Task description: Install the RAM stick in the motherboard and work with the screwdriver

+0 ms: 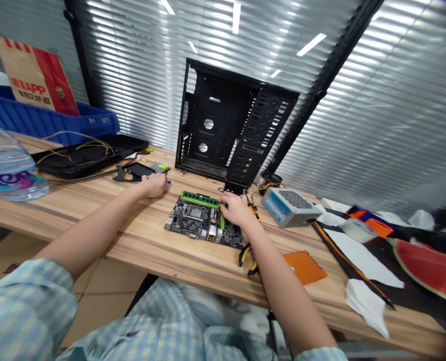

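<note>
A motherboard (196,220) lies flat on the wooden table, with a green memory stick (200,199) along its far edge and a square processor in its socket. My right hand (236,208) rests over the board's right part, its bent fingers closed at the end of the memory stick; what they pinch is hidden. Farther left, my left hand (155,185) is closed, beside a black drive bracket (132,171) and a small drive with a yellow-green label (162,167). A tiny blue tip shows at its fingers, too small to name.
An open black computer case (234,125) stands behind the board. On the right are a power supply (290,205), yellow-black pliers (245,254), an orange sheet (305,266) and papers. A water bottle (12,165), black panel (91,153) and blue bin (49,120) occupy the left.
</note>
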Tool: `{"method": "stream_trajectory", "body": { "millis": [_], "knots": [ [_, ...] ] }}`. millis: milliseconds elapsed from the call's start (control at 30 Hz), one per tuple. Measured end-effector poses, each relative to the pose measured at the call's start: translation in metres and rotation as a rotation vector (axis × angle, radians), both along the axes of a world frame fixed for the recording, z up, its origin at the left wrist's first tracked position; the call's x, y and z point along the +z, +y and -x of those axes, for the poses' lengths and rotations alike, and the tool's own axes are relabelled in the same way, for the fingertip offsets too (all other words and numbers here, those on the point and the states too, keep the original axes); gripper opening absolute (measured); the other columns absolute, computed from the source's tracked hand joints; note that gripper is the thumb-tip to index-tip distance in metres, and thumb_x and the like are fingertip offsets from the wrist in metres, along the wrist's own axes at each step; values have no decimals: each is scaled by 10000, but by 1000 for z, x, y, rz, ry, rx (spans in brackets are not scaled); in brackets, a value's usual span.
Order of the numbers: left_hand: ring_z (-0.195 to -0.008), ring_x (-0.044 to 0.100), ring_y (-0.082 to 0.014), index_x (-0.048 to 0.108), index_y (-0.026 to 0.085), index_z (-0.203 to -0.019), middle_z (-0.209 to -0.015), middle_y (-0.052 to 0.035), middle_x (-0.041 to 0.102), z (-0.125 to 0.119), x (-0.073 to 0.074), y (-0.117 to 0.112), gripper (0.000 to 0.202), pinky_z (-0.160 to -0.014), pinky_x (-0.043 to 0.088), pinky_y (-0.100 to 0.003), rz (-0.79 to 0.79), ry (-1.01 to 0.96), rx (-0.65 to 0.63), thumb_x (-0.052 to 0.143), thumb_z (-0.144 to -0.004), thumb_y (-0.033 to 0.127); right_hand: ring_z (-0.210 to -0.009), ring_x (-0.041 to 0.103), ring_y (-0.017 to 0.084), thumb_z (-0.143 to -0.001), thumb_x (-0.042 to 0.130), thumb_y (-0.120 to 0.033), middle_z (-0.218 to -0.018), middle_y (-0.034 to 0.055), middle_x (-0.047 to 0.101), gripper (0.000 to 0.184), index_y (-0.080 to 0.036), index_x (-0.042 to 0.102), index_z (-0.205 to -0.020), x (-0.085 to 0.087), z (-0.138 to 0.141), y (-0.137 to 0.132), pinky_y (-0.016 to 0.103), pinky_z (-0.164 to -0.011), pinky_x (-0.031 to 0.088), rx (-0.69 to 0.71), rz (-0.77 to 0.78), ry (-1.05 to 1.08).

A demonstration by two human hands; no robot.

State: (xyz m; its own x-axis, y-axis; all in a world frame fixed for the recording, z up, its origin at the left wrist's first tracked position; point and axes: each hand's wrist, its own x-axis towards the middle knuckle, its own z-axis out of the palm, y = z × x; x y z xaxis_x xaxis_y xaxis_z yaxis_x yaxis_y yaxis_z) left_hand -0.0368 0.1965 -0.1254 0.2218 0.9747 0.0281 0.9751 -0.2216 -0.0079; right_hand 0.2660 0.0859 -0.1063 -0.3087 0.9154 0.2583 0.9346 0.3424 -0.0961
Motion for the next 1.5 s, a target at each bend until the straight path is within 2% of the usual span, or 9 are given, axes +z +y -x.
{"method": "stream_trajectory", "body": {
  "millis": [200,533,733,967,1133,1233,1367,1500],
  "knots": [
    [-1154,536,-346,508,138,-1215,-1279,-214,553,-2,-1,3,442,-927,408,-481,5,-82,-8,342,-918,419,-1107,549,225,-871,456,-203,-1154,73,652,264,-220,666,-1029,-1,0,1,376,-869,312,0,1,-7],
    [-1190,533,-323,523,192,-1230,-1276,-154,586,-2,-10,10,490,-981,386,-482,-10,-244,-23,352,-906,517,-1101,550,232,-877,452,-209,-1196,84,634,272,-221,665,-1047,3,2,-2,378,-867,319,-12,16,-47],
    [-1180,549,-267,524,189,-1224,-1259,-122,602,0,-13,15,429,-994,399,-400,-31,-272,-31,373,-904,431,-1097,547,235,-871,453,-204,-1175,85,641,277,-222,664,-1050,2,1,-1,377,-865,319,-11,20,-36],
    [-1165,554,-271,495,188,-1249,-1249,-125,602,0,-8,14,419,-959,429,-404,-18,-269,-9,332,-919,389,-1107,535,238,-873,450,-207,-1155,90,646,277,-220,664,-1049,2,1,-1,378,-875,314,-13,29,-31],
    [-1152,547,-318,519,204,-1208,-1229,-132,605,-2,-4,9,414,-948,420,-477,-3,-251,-16,338,-916,434,-1100,542,234,-871,454,-201,-1150,82,651,271,-219,664,-1042,2,1,-2,374,-869,316,-6,19,-20],
    [-1135,537,-354,525,185,-1200,-1239,-170,587,-4,-3,5,424,-936,399,-537,5,-171,-46,361,-905,442,-1102,541,236,-872,454,-201,-1166,87,646,271,-219,660,-1049,2,1,-2,373,-868,316,-8,17,-28],
    [-1135,510,-376,514,117,-1209,-1241,-238,558,-6,-6,4,397,-919,385,-557,-17,-12,-65,381,-893,319,-1102,544,237,-870,452,-204,-1179,83,642,278,-218,658,-1055,1,0,-1,376,-867,318,-6,18,-26],
    [-1123,511,-366,533,118,-1158,-1233,-231,565,-5,-9,6,332,-911,388,-531,-23,10,-81,394,-884,242,-1082,556,237,-867,454,-207,-1153,75,653,273,-217,665,-1041,0,0,0,378,-862,318,-9,12,-17]
  ]
}}
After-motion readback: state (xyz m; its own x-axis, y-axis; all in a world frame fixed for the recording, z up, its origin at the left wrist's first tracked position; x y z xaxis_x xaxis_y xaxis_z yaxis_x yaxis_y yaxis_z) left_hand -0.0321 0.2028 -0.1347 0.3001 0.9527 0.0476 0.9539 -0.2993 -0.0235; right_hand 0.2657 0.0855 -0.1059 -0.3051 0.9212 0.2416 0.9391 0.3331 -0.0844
